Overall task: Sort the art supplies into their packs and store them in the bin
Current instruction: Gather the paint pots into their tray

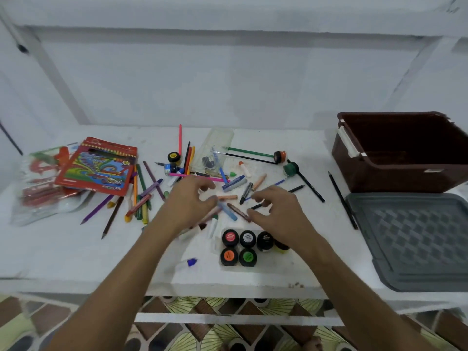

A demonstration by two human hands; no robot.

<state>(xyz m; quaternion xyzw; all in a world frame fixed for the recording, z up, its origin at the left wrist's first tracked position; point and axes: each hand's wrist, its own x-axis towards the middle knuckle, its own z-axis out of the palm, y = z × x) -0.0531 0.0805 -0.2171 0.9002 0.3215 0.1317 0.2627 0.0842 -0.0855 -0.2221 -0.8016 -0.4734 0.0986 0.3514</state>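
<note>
Loose crayons, pencils and markers lie scattered across the white table [76,254]. My left hand [190,201] grips a small bundle of crayons, from which a blue crayon [229,212] sticks out to the right. My right hand [277,214] faces it with bent fingers and pinches the end of a brown crayon [238,212] that lies against the blue one. The red coloured-pencil pack [98,165] lies at the left. At the right stands the brown bin [395,173], empty as far as I can see.
A tray of paint pots [238,247] sits just under my hands. A clear plastic case [215,148] and two brushes [253,153] lie behind. The grey lid [417,239] lies in front of the bin, a black pencil [342,198] beside it. A plastic pack [40,183] is far left.
</note>
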